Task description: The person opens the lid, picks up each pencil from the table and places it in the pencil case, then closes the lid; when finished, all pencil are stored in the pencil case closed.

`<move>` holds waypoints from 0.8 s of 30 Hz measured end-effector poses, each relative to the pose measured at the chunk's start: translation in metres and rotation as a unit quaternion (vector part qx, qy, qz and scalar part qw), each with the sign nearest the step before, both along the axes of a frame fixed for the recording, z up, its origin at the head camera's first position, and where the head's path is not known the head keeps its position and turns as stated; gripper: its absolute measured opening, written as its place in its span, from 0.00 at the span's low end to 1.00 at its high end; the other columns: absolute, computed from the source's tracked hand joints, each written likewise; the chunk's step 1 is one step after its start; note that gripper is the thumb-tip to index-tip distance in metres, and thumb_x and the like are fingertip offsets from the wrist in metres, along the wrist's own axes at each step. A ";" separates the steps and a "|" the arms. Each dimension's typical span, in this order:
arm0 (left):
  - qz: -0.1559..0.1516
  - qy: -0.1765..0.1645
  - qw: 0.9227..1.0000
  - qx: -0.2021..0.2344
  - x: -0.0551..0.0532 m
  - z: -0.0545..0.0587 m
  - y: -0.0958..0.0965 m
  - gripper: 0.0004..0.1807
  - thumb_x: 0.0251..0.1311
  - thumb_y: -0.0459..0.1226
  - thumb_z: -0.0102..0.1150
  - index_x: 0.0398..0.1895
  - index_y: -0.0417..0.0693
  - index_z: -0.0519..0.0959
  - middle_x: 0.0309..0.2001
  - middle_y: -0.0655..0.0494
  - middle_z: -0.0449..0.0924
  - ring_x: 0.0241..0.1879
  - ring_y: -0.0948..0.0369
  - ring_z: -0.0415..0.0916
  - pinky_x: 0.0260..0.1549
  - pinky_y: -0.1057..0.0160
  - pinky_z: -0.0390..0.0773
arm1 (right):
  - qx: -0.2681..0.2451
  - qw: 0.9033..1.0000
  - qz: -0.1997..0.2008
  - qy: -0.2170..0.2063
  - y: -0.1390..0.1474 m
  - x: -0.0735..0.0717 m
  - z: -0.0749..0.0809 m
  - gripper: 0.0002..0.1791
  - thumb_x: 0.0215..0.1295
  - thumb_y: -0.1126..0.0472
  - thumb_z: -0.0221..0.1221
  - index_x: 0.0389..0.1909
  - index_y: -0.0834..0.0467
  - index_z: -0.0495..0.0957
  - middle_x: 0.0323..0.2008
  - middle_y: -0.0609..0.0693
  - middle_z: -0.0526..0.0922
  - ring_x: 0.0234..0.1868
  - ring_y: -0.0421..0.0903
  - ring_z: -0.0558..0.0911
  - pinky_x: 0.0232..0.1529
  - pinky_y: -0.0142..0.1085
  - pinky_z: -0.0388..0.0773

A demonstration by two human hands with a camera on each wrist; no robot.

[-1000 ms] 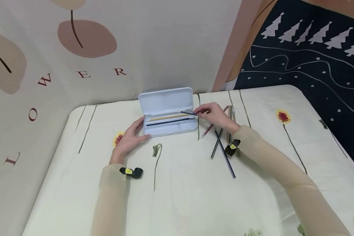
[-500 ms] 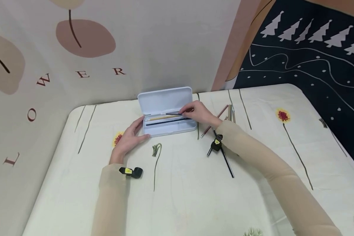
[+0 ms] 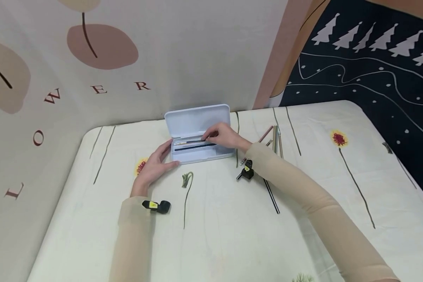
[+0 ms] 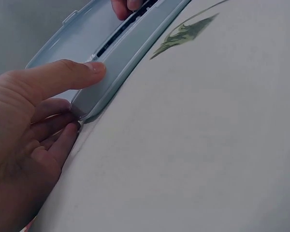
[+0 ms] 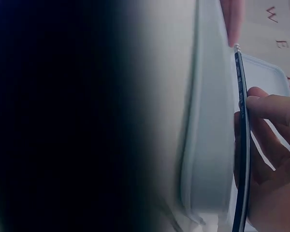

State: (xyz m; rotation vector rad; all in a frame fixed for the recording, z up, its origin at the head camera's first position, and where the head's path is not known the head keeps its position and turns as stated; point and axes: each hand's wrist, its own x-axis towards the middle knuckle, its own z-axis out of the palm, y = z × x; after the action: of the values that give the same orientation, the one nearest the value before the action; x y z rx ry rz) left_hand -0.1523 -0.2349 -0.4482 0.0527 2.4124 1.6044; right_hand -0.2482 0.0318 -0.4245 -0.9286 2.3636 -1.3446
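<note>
A light-blue pencil case [image 3: 197,158] stands with its lid [image 3: 194,118] raised. My left hand [image 3: 155,168] grips the case's left end, thumb over the front rim and fingers against the outer wall [image 4: 63,79]. Inside, a dark pencil [image 3: 194,147] lies lengthwise, and behind it shows the end of a yellow pencil [image 3: 178,143]. My right hand [image 3: 223,135] is over the case's right half, its thumb and forefinger pinching a dark pencil [image 3: 194,141] low above the back compartment. In the right wrist view a dark pencil [image 5: 241,82] runs in front of the fingers.
Several loose pencils lie to the right of the case, partly under my right forearm, including a dark one [image 3: 272,197] and a green one [image 3: 275,139]. A flower-printed cloth [image 3: 215,227] covers the table. A wall hanging [image 3: 197,58] rises close behind the case.
My right hand has moved left with the dark pencil, from the case's right edge to over its inside, and lower. My left hand has stayed on the case.
</note>
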 end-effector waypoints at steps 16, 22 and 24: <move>0.002 -0.002 1.000 0.000 0.001 0.000 0.001 0.48 0.56 0.31 0.66 0.77 0.51 0.50 0.75 0.51 0.48 0.73 0.57 0.45 0.70 0.57 0.48 | 0.028 1.000 -0.010 -0.006 -0.018 0.002 -0.003 0.09 0.63 0.73 0.58 0.39 0.64 0.85 0.40 0.54 0.85 0.44 0.46 0.80 0.46 0.32 0.76; 0.002 -0.003 1.000 -0.006 0.001 0.001 0.001 0.48 0.56 0.31 0.66 0.77 0.51 0.50 0.75 0.51 0.48 0.73 0.56 0.45 0.70 0.57 0.48 | 0.012 1.000 -0.028 -0.002 -0.009 0.004 -0.001 0.10 0.62 0.73 0.58 0.41 0.67 0.84 0.42 0.56 0.85 0.45 0.47 0.80 0.48 0.32 0.75; 0.002 0.000 1.000 -0.005 0.001 0.001 0.001 0.48 0.56 0.31 0.67 0.77 0.50 0.50 0.75 0.50 0.48 0.73 0.56 0.45 0.70 0.57 0.48 | 0.002 0.999 -0.032 -0.001 -0.006 0.005 0.001 0.10 0.61 0.74 0.58 0.41 0.68 0.84 0.41 0.58 0.84 0.44 0.48 0.80 0.48 0.32 0.76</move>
State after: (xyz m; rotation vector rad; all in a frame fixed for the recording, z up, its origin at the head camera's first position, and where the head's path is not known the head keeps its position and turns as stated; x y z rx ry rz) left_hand -0.1517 -0.2342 -0.4474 0.0468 2.4225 1.5932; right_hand -0.2435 0.0253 -0.4231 -0.8566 2.4129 -1.3638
